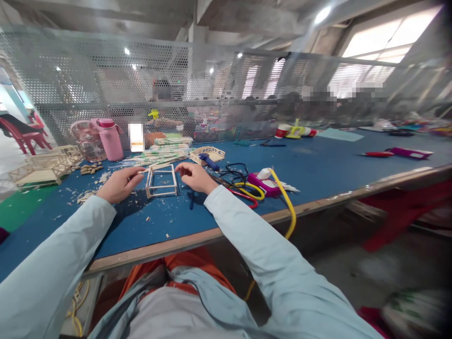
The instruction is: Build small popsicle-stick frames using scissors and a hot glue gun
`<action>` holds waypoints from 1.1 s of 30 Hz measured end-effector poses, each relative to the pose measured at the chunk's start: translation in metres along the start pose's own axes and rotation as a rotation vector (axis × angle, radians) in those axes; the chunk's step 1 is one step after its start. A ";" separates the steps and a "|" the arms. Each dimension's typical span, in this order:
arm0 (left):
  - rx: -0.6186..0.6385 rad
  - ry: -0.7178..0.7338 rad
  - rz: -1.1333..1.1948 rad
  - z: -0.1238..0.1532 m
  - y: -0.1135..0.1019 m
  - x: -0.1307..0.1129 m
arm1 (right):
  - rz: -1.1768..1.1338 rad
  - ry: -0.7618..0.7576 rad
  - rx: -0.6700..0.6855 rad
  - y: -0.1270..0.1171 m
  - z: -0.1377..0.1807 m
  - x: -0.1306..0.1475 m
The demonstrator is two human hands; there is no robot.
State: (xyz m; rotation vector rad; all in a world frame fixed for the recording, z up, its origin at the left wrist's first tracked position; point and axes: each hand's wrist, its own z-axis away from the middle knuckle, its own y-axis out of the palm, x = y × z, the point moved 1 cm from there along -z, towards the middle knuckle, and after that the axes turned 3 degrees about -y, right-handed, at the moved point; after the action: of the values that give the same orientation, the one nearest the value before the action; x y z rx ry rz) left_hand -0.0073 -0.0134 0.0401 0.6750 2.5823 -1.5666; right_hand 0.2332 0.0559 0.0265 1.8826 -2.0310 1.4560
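Note:
A small open frame of thin wooden sticks (161, 182) stands on the blue table (318, 169) in front of me. My left hand (120, 184) is closed in a pinch on a thin wooden stick (143, 171) that reaches to the frame's top left corner. At the frame's top right edge my right hand (193, 177) has its fingers curled and its fingertips touching the frame. Both arms wear pale blue sleeves.
Wood chips litter the table left of the frame. A stack of sticks (165, 151), a pink jug (110, 138), finished stick models (42, 168), a blue glue gun (209, 162), red and yellow cables (247, 192) and a pink tool (264, 182) lie around. A mesh screen stands behind.

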 end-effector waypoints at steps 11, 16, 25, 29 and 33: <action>0.298 0.050 -0.021 0.013 0.022 -0.006 | 0.518 -0.255 -0.011 0.028 0.009 0.030; 0.311 0.041 0.033 0.013 0.026 -0.005 | 0.710 -0.191 0.144 0.049 -0.003 0.044; 0.313 0.036 0.019 0.012 0.029 -0.009 | 0.739 -0.107 0.256 0.052 -0.006 0.039; 0.295 0.079 -0.011 0.011 0.029 -0.010 | 0.713 -0.115 0.254 0.052 -0.006 0.037; 0.265 0.113 -0.027 0.011 0.030 -0.007 | 0.698 -0.102 0.262 0.052 -0.007 0.036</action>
State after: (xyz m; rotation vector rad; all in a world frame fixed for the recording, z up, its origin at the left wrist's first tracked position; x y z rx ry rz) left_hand 0.0091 -0.0133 0.0116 0.7704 2.4916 -1.9570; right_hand 0.1789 0.0236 0.0201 1.3796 -2.8515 1.8565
